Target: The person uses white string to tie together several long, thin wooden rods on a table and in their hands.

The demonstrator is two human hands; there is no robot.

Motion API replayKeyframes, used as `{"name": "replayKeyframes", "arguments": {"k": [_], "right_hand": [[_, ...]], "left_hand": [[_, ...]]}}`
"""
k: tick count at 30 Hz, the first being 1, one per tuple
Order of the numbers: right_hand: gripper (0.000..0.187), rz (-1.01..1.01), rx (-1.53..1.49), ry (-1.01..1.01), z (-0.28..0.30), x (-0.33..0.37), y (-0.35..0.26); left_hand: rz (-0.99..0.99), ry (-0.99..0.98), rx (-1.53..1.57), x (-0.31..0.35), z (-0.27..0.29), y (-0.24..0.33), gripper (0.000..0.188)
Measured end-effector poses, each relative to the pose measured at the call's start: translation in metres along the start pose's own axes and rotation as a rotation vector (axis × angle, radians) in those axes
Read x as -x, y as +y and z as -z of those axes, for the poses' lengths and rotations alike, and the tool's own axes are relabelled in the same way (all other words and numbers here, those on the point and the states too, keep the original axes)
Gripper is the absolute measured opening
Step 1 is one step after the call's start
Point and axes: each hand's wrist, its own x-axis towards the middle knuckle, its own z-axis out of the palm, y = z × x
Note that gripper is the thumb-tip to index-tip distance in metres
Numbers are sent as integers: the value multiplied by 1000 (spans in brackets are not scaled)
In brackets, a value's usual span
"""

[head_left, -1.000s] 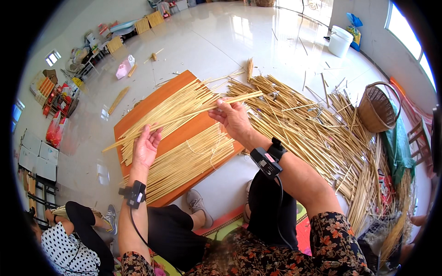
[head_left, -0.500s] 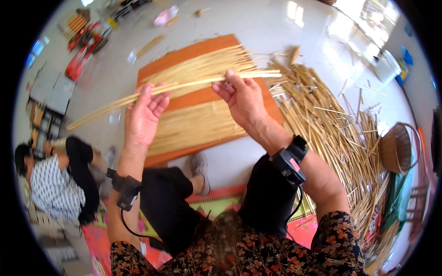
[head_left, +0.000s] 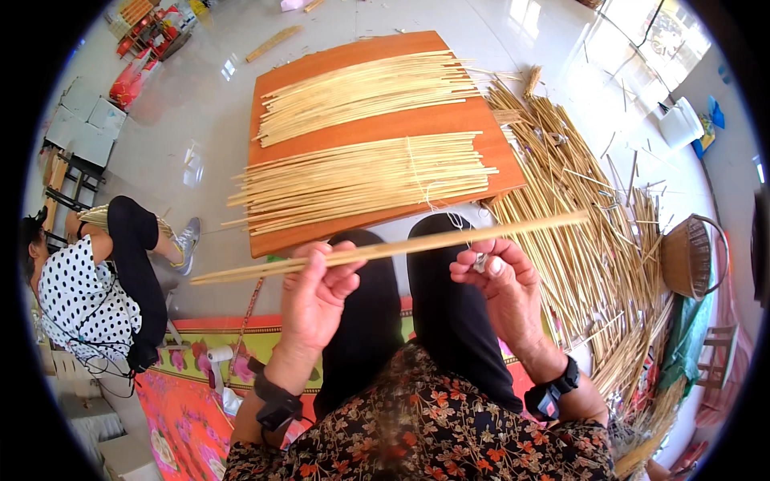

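Two or so long pale straw stalks slant across in front of me, pinched near their left part between the thumb and fingers of my left hand. Just under their right half, my right hand has its fingers closed on a small silvery bit; its kind is too small to tell. White thread hangs between that hand and the near row of stalks. This row lies side by side on a low orange-brown table, with a far row behind it.
A large heap of loose stalks covers the floor at the right. Beyond it stand a wicker basket and a white bucket. Another person sits at the left. A red floral mat lies beneath me.
Both hands have drawn back from over the table toward my lap, bringing the stalks along. My right hand has let go of the stalks' right part. My knees have moved closer together.
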Motion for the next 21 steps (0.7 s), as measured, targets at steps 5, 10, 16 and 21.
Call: {"name": "replayKeyframes", "arguments": {"k": [5, 10, 16, 21], "right_hand": [[13, 54, 42, 213, -2, -7, 28], [11, -98, -44, 250, 26, -26, 49], [11, -156, -55, 341, 78, -32, 65], [14, -166, -36, 359, 99, -36, 57]], "left_hand": [[121, 65, -59, 5, 19, -24, 18], [238, 62, -129, -1, 18, -19, 27], [464, 92, -347, 29, 47, 7, 33], [366, 183, -409, 49, 70, 15, 23]]}}
